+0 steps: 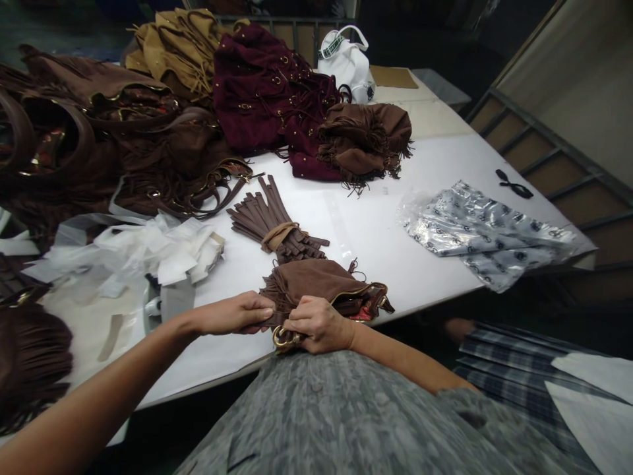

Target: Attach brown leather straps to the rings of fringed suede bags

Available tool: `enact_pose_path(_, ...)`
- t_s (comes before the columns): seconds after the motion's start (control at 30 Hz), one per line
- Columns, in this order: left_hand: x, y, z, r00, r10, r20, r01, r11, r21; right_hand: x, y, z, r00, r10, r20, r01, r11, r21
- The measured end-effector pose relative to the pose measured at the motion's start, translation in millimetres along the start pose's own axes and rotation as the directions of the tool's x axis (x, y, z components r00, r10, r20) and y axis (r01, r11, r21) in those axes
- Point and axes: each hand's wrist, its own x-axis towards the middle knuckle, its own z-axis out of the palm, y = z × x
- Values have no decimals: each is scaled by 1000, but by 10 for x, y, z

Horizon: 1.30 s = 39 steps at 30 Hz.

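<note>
A brown fringed bag (316, 280) lies at the table's front edge, its zipped opening showing red lining on the right. My left hand (252, 311) pinches a short brown strap (275, 319) at the bag's near left side. Closed beside it, my right hand (319, 324) grips the same strap area, next to gold metal rings (284, 338). The fingers hide most of the strap and its joint with the rings. Just behind the bag lies a bundle of flat brown straps (270, 221), tied round with a tan band.
Brown bags (163, 152), maroon bags (267, 92) and a tan bag (173, 49) are heaped at the back left. White wrapping scraps (143, 247) sit at left. A patterned plastic bag (475, 227) and black clip-like item (514, 183) lie at right. Plaid cloth (509, 369) is at lower right.
</note>
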Motion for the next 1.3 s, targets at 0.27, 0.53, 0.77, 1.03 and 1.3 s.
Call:
enact_pose_path(0.27, 104, -138, -60, 937, -89, 337, 141, 981, -134, 26, -8, -9, 986, -84, 146, 64, 988, 140)
enact_pose_path(0.53, -7, -202, 133, 967, -53, 248, 75, 994, -82, -80, -6, 82, 995, 3, 103, -18, 989, 150)
enact_pose_path(0.77, -163, -94, 520, 903, -3, -429, 102, 973, 206, -32, -34, 160, 944, 328, -38, -326, 944, 48)
enact_pose_path(1.03, -104, -166, 221, 930, -96, -354, 128, 990, 66, 167, 38, 64, 905, 425, -2, -425, 905, 39)
enact_pose_path(1.3, -96, 166, -23, 967, -20, -253, 199, 679, 706, 189, 14, 15, 943, 301, 141, -317, 941, 116)
